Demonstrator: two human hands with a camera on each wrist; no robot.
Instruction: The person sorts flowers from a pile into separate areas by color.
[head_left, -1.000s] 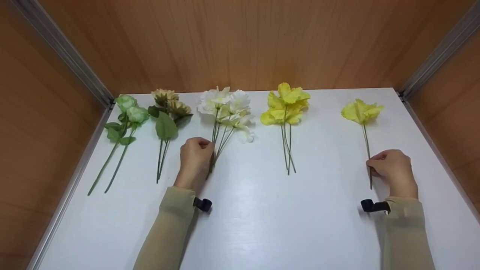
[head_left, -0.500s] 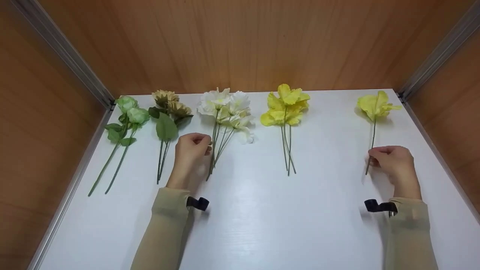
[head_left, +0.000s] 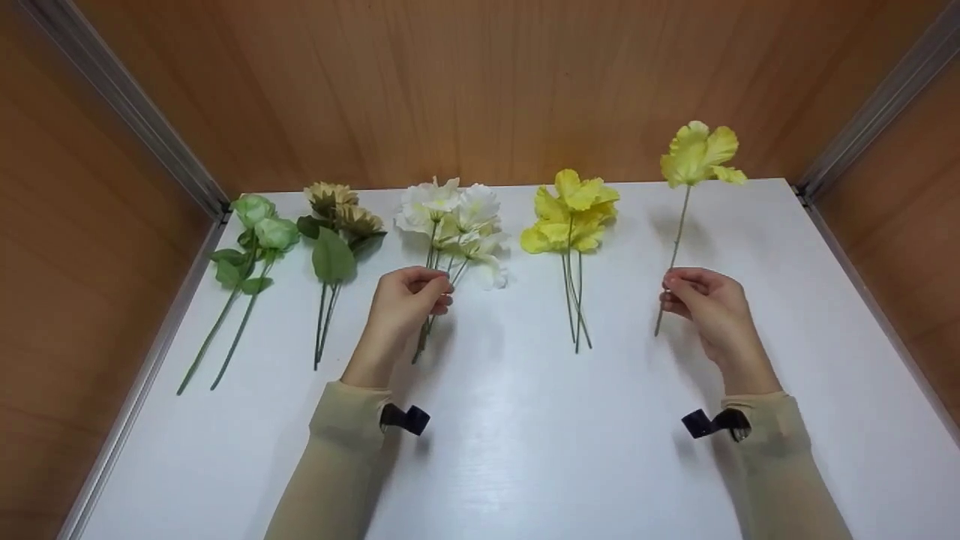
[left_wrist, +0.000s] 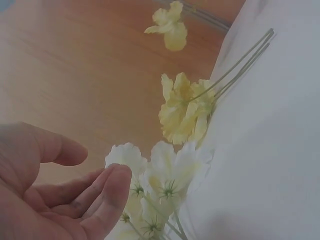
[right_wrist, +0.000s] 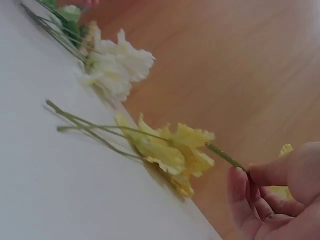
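My right hand (head_left: 711, 306) pinches the green stem of a single yellow flower (head_left: 696, 156) between thumb and fingers. The flower is raised above the table, its bloom up in front of the back wall; the right wrist view shows the stem's lower end (right_wrist: 224, 154) poking out past the fingertips. Over the stems of a bunch of white flowers (head_left: 442, 206) hovers my left hand (head_left: 409, 296). In the left wrist view its thumb and loosely bent fingers stand apart with nothing between them. Several yellow flowers (head_left: 574, 214) lie bunched between the two hands, stems toward me.
Further left on the white table (head_left: 510, 465) lie beige flowers (head_left: 356, 219) with dark leaves, then two pale green flowers (head_left: 276, 232) with long stems. A wooden panel (head_left: 480, 90) stands along the back edge, with more panels at both sides.
My right hand has lifted the single yellow flower off the table and brought it leftward, toward the yellow bunch. My left hand has come off the white flowers' stems and shifted slightly right.
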